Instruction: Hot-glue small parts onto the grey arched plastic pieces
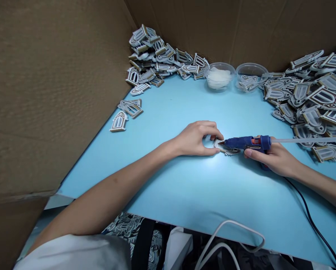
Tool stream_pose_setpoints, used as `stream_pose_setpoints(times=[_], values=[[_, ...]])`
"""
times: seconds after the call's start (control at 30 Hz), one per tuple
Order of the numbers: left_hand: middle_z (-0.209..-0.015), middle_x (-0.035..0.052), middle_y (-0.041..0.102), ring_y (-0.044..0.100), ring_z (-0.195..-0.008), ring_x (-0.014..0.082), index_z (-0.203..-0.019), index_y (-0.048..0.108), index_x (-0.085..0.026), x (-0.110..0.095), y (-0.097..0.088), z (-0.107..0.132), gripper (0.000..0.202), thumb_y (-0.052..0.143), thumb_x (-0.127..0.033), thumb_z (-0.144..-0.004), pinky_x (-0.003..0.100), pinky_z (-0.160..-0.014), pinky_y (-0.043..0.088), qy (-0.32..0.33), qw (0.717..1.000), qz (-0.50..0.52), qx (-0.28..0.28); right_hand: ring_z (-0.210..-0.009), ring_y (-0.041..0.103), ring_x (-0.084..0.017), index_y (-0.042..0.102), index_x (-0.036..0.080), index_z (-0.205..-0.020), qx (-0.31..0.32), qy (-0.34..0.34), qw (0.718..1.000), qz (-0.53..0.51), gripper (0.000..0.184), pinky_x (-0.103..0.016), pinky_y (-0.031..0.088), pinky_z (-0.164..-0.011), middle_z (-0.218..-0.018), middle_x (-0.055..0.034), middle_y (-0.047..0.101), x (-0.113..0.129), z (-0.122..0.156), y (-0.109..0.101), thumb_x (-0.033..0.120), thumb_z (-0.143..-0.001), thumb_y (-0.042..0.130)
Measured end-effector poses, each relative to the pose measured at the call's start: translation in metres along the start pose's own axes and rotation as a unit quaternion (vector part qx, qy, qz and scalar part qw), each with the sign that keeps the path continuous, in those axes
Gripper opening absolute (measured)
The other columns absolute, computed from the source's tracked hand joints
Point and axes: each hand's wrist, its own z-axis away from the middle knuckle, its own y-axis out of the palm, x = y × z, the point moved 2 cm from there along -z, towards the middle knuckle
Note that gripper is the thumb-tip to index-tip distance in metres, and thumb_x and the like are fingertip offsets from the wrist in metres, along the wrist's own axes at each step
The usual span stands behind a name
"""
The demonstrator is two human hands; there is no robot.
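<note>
**Q: What do I have on my feed, hands first?**

A: From my remote view: left hand point(192, 139), fingers point(216, 133) and thumb curved in a narrow ring, pinching a small arched window piece point(227, 149) flat on the blue tabletop point(168, 197). Right hand point(272, 159), closed around the grip of a blue hot glue gun point(241, 143).

**Q: Where is the piece relative to them?**

A: Between the hands, under the left fingertips. The gun's nozzle point(221, 143) points left at it; I cannot tell whether the tip touches or sits just beside it. A translucent glue stick point(308, 140) runs out behind the right hand.

**Q: And around them?**

A: Beyond the right hand, a heap of arched pieces point(317, 101). Far ahead of the left hand, a second heap point(156, 58). Straight ahead, two clear plastic tubs: one with white material point(219, 77), one with pieces point(251, 80). Below the right hand, a black cord point(311, 221). Left of the left hand, a cardboard wall point(52, 93).
</note>
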Motion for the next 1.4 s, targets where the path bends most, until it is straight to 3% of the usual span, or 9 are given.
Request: stream_pose_setpoints(times=[0.5, 0.83, 1.03, 1.4], values=[[-0.092, 0.0055, 0.072, 0.065, -0.086, 0.0176, -0.106, 0.081, -0.02, 0.001, 0.001, 0.0, 0.028, 0.072, -0.034, -0.083, 0.028, -0.081, 0.046, 0.004, 1.0, 0.0, -0.003, -0.065, 0.056, -0.02, 0.074, 0.022, -0.078, 0.004, 0.007, 1.0, 0.021, 0.035, -0.03, 0.041, -0.055, -0.058, -0.0008, 0.053, -0.001, 0.0, 0.0, 0.05, -0.093, 0.061], [-0.089, 0.0039, 0.071, 0.064, -0.085, 0.017, -0.107, 0.081, -0.021, 0.0, 0.0, -0.001, 0.028, 0.074, -0.035, -0.085, 0.028, -0.083, 0.045, 0.009, 1.0, 0.01, 0.004, -0.062, 0.053, -0.019, 0.064, 0.023, -0.066, 0.001, -0.003, 1.0, 0.023, 0.04, -0.031, 0.042, -0.059, -0.056, 0.0, 0.049, -0.001, 0.0, 0.001, 0.053, -0.092, 0.06], [-0.089, 0.0038, 0.072, 0.064, -0.086, 0.0173, -0.108, 0.081, -0.022, 0.001, 0.0, -0.001, 0.028, 0.075, -0.035, -0.084, 0.029, -0.083, 0.045, 0.006, 1.0, 0.007, 0.008, -0.06, 0.051, -0.019, 0.067, 0.022, -0.071, 0.008, 0.022, 1.0, 0.02, 0.042, -0.031, 0.042, -0.057, -0.057, -0.0001, 0.05, 0.004, 0.0, -0.001, 0.059, -0.091, 0.06], [-0.089, 0.0032, 0.072, 0.064, -0.084, 0.0157, -0.109, 0.081, -0.02, 0.0, 0.0, 0.0, 0.028, 0.073, -0.032, -0.086, 0.028, -0.083, 0.045, 0.025, 1.0, -0.001, 0.003, -0.059, 0.046, -0.016, 0.056, 0.022, -0.063, 0.007, 0.027, 0.999, 0.021, 0.048, -0.03, 0.039, -0.059, -0.058, 0.0016, 0.046, 0.006, 0.001, -0.002, 0.06, -0.092, 0.06]])
